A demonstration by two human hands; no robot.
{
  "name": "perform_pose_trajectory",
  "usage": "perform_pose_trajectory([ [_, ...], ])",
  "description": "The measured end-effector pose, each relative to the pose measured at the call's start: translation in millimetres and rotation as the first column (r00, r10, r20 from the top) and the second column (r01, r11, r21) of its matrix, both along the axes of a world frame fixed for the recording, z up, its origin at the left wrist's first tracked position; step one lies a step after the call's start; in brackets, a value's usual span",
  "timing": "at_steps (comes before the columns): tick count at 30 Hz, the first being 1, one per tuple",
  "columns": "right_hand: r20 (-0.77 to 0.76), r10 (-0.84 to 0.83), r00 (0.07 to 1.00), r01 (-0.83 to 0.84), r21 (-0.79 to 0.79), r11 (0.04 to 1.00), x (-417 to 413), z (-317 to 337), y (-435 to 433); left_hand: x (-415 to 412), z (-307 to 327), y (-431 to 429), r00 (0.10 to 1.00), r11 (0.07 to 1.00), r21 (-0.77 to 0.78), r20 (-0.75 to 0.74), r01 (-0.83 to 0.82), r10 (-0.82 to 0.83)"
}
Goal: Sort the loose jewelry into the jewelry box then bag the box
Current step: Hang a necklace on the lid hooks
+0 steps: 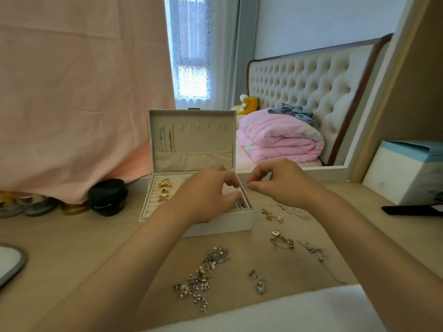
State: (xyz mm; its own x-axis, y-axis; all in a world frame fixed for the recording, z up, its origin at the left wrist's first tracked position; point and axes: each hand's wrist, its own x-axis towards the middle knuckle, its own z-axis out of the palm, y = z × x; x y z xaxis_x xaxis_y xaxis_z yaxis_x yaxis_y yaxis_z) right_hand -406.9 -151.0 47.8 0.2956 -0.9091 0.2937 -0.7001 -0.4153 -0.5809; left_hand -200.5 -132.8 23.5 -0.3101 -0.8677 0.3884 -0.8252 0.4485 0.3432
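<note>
White cloth (275, 312) at near edge. On tan desk (72, 240): cream jewelry box (191, 140), lid upright, gold rings (164, 183) in left slots. Left hand (206, 195) curled over box, right hand (282, 183) pinched alongside; held item indiscernible. Loose jewelry (203, 271), silver and gold, scattered nearer.

Jewelry box (227, 224): middle compartments hidden under my left hand (203, 195). My right hand (280, 183): thumb and forefinger pinched, contents too small to tell. Grey-rimmed pad (12, 262): cut off at left edge.
</note>
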Motion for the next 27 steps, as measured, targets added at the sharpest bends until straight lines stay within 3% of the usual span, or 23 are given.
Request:
perform_pose_trajectory([
  [4, -0.101, 0.013, 0.995, -0.005, 0.085, 0.996, -31, -11, 27, -33, -4, 24, 0.995, 0.995, -0.023, 0.022, 0.093, -0.093],
  [10, -0.325, -0.065, 0.943, 0.084, 0.045, 0.995, -58, -46, 41, -65, -24, 44, 0.967, 0.976, 0.115, 0.158, 0.183, -0.200],
  [17, -0.502, 0.014, 0.865, 0.020, 0.061, 0.998, -51, -57, 38, -70, -50, 45, 0.932, 0.958, 0.182, 0.247, 0.224, -0.265],
  [23, -0.355, 0.021, 0.934, 0.007, 0.077, 0.997, -47, -63, 33, -63, -48, 47, 0.976, 0.974, 0.169, 0.133, 0.150, -0.174],
  [27, -0.031, 0.036, 0.999, -0.032, 0.118, 0.992, -45, -55, 35, -57, -42, 48, 0.988, 0.990, 0.124, -0.141, 0.073, -0.055],
])
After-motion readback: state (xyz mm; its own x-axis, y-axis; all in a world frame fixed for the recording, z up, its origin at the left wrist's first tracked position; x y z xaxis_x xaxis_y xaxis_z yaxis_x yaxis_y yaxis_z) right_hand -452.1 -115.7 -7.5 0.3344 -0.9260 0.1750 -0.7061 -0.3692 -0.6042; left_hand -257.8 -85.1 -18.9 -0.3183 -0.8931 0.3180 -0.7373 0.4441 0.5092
